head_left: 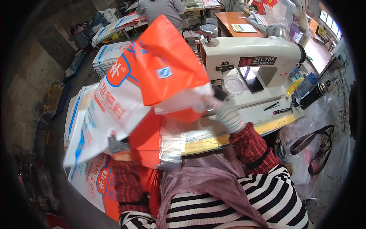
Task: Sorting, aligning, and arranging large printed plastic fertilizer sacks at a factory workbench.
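Note:
A large white and orange printed sack (126,99) is lifted in front of me, its orange end folded over and blurred by motion. My right hand (228,116), in a pale striped work glove, pinches the sack's folded orange corner beside the sewing machine. At the sack's lower edge is my left hand (119,145) in a dark grey glove, closed on it with the thumb on the near face; its other fingers are mostly hidden. The white industrial sewing machine (263,49) stands to the right. More orange and white sacks (89,183) lie beneath my left forearm.
A phone (251,80) and a round clear dish (234,86) rest on the machine bed. Nearby are a black marker (282,111), a dark flask (314,95) and a yellow bottle (293,86). Stacked sacks (110,55) stand far left; a person in grey (160,11) is beyond.

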The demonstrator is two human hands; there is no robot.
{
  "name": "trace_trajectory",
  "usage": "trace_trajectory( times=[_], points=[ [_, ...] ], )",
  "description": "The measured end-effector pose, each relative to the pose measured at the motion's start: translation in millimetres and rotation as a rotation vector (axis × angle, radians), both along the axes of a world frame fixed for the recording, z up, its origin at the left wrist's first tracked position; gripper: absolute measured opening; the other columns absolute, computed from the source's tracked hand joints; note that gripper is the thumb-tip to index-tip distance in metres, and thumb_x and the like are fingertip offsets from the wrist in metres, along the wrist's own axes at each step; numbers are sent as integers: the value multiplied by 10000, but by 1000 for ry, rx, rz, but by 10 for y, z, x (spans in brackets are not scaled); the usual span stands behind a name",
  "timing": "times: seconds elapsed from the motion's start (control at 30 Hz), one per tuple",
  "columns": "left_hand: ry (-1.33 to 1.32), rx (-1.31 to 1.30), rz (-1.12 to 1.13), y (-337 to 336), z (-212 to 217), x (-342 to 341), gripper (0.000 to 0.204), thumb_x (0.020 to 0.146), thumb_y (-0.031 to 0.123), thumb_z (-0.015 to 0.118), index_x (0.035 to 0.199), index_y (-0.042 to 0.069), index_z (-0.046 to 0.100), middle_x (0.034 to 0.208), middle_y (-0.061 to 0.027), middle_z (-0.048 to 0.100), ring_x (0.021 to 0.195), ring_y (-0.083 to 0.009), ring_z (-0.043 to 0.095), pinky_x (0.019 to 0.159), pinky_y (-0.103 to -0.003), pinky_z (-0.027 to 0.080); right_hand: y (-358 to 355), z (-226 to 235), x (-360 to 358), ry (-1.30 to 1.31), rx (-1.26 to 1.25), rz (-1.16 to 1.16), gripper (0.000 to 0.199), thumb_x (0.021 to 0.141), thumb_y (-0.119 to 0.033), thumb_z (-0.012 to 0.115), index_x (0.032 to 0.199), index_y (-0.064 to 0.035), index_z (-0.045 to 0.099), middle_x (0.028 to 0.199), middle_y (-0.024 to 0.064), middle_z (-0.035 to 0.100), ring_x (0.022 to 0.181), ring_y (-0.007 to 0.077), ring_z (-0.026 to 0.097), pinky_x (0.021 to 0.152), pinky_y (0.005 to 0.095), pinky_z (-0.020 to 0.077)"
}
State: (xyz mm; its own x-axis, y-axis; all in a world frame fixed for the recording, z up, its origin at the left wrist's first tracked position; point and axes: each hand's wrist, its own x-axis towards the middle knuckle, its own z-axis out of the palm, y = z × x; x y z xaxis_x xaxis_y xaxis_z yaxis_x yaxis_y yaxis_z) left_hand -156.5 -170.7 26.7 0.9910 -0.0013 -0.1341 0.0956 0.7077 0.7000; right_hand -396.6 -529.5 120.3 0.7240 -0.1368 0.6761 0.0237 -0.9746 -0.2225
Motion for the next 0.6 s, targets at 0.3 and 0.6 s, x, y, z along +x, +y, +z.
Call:
trace_trajectory(
  times=[0.3, 0.6],
  points=[
    [92, 103, -76, 1054, 540, 231, 392, 843, 261, 529, 1141, 7, 502, 1122, -152, 571, 1041, -309, 548, 904, -460, 460, 604, -46, -593, 379, -156, 260, 345, 777, -358, 646, 958, -65, 627, 810, 163, 624, 723, 271, 611, 658, 321, 474],
    [163, 382, 66, 971, -509, -140, 269, 836, 121, 605, 1053, -29, 552, 913, -96, 596, 838, -235, 593, 739, -419, 508, 1351, 293, -227, 452, 99, 550, 439, 814, -417, 544, 702, 6, 585, 623, 171, 558, 613, 328, 577, 569, 415, 438]
  ],
)
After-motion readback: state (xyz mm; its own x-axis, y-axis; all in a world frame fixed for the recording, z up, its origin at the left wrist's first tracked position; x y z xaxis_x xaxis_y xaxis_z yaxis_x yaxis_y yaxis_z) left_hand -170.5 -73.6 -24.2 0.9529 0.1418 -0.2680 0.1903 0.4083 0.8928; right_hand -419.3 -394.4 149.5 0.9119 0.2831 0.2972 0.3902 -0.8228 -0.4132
